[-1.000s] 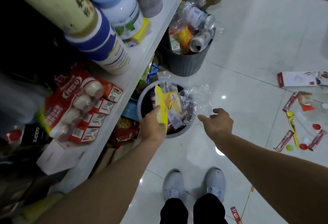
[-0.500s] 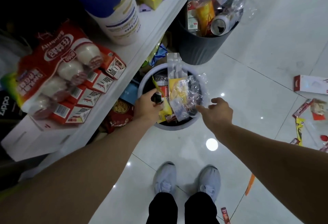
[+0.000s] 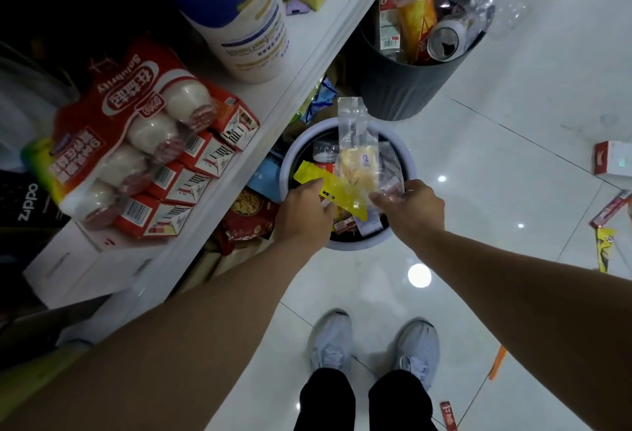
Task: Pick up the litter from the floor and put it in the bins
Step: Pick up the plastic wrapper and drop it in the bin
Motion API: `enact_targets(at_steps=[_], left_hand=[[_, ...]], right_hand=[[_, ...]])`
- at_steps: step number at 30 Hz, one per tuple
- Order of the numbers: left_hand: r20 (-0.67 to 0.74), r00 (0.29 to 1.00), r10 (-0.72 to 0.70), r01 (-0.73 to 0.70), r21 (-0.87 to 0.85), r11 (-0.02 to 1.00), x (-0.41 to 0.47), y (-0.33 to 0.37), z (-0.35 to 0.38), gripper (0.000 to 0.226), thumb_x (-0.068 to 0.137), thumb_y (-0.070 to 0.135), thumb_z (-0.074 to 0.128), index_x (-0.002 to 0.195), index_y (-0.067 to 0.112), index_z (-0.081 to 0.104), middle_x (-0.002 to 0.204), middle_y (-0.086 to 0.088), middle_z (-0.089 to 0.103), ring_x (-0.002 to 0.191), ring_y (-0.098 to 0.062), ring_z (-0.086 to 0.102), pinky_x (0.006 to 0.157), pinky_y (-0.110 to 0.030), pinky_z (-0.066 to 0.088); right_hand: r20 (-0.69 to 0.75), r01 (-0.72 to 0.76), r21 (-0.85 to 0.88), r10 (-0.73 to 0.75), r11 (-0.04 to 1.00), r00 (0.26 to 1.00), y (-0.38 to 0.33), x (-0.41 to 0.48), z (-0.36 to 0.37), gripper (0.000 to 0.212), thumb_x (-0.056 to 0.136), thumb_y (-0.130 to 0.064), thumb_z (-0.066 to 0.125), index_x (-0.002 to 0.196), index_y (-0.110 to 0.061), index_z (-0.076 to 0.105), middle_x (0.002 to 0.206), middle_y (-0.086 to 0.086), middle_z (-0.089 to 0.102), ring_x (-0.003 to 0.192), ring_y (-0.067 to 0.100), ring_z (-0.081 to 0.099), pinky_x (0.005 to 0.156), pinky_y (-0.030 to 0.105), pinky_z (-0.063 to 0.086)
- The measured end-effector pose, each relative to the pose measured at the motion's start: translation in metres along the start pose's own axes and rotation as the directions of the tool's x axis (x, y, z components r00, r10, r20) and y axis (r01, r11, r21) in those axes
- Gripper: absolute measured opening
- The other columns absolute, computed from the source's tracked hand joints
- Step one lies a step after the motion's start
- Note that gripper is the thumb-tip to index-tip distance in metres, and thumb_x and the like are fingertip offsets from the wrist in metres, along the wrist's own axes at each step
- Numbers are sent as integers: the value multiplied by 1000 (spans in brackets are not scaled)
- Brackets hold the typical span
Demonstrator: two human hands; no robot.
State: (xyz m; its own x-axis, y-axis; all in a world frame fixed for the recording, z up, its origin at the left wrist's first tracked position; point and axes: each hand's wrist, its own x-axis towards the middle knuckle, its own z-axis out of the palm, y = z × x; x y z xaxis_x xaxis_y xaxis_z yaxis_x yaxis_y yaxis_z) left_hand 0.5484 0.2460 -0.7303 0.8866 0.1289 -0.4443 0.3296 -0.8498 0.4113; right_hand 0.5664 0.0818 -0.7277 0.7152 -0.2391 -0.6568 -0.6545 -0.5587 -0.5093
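A white-rimmed bin (image 3: pixel 290 157) stands on the floor by the shelf, packed with wrappers. A tall clear plastic bag (image 3: pixel 354 153) sticks up out of it. My left hand (image 3: pixel 304 215) is at the bin's near left rim and holds a yellow wrapper (image 3: pixel 333 189) that lies across the opening. My right hand (image 3: pixel 412 206) is at the near right rim, its fingertips closed on the lower edge of the clear bag. A dark grey bin (image 3: pixel 403 85) behind it is full of cans and bottles.
A white shelf (image 3: pixel 307 88) with cartons and tubs overhangs the bins on the left. On the tiles to the right lie a red-and-white box (image 3: pixel 612 157), a red wrapper (image 3: pixel 612 208), a yellow wrapper (image 3: pixel 603 249) and an orange strip (image 3: pixel 497 362). My shoes (image 3: pixel 372 348) stand below.
My left hand brought the yellow wrapper down from upright onto the white-rimmed bin. My right hand moved in from beside the bin to the clear bag. The view closed in on the bin.
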Motion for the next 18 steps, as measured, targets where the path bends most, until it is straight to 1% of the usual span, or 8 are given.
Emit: enact_targets(at_steps=[2, 4, 5, 7, 10, 14, 16, 18], left_hand=[[-5, 1000, 24, -24, 27, 999, 1, 4, -1, 44, 95, 28, 58, 134, 9, 51, 121, -11, 62, 107, -29, 59, 74, -35, 48], [-5, 999, 52, -52, 55, 997, 0, 8, -1, 38, 95, 29, 57, 127, 8, 54, 112, -12, 64, 99, -29, 60, 71, -36, 48], [-4, 998, 63, -62, 68, 996, 0, 10, -1, 37, 95, 29, 56, 125, 7, 55, 112, -11, 64, 99, -29, 60, 71, -36, 48], [2, 997, 75, -75, 92, 993, -3, 18, -2, 39, 96, 29, 55, 129, 8, 54, 119, -11, 62, 105, -29, 58, 77, -37, 48], [26, 992, 125, -128, 171, 977, -9, 33, -5, 44, 97, 34, 50, 136, 12, 50, 136, -7, 53, 123, -26, 49, 96, -41, 45], [75, 965, 250, -261, 337, 905, -20, 74, -14, 52, 99, 39, 42, 145, 15, 40, 149, -4, 40, 135, -25, 35, 109, -41, 33], [101, 943, 316, -328, 419, 846, -27, 104, -17, 54, 100, 40, 38, 147, 15, 34, 155, -4, 31, 140, -25, 26, 113, -40, 27], [119, 922, 368, -379, 476, 794, -33, 138, -17, 55, 100, 42, 34, 149, 16, 31, 158, -3, 24, 144, -25, 18, 116, -41, 22]], right_hand=[[33, 33, -90, -30, 995, 999, 3, -1, 0, 44, 83, -44, 70, 111, -12, 60, 103, 5, 62, 96, 26, 60, 60, 22, 36], [55, 59, -135, -52, 989, 997, 9, -5, -5, 37, 84, -39, 68, 111, -14, 61, 95, 5, 60, 85, 24, 58, 52, 21, 35], [61, 69, -148, -61, 986, 996, 11, -8, -9, 37, 85, -37, 68, 113, -13, 61, 95, 6, 60, 83, 23, 56, 54, 23, 39], [61, 101, -198, -90, 975, 994, 18, -13, -18, 40, 88, -35, 65, 118, -9, 61, 104, 11, 63, 92, 28, 59, 71, 31, 48], [81, 165, -332, -146, 929, 986, 30, -20, -36, 46, 92, -38, 58, 128, -9, 54, 115, 12, 64, 109, 29, 58, 84, 36, 47], [76, 250, -497, -245, 831, 967, 41, -30, -74, 55, 97, -41, 48, 141, -10, 39, 145, 9, 44, 136, 27, 37, 103, 38, 38], [54, 254, -549, -270, 796, 961, 45, -36, -102, 61, 99, -44, 42, 148, -11, 29, 154, 9, 32, 143, 25, 24, 110, 37, 30], [4, 234, -579, -284, 781, 959, 52, -40, -133, 64, 100, -45, 38, 151, -11, 23, 157, 11, 26, 145, 27, 20, 114, 37, 25]])
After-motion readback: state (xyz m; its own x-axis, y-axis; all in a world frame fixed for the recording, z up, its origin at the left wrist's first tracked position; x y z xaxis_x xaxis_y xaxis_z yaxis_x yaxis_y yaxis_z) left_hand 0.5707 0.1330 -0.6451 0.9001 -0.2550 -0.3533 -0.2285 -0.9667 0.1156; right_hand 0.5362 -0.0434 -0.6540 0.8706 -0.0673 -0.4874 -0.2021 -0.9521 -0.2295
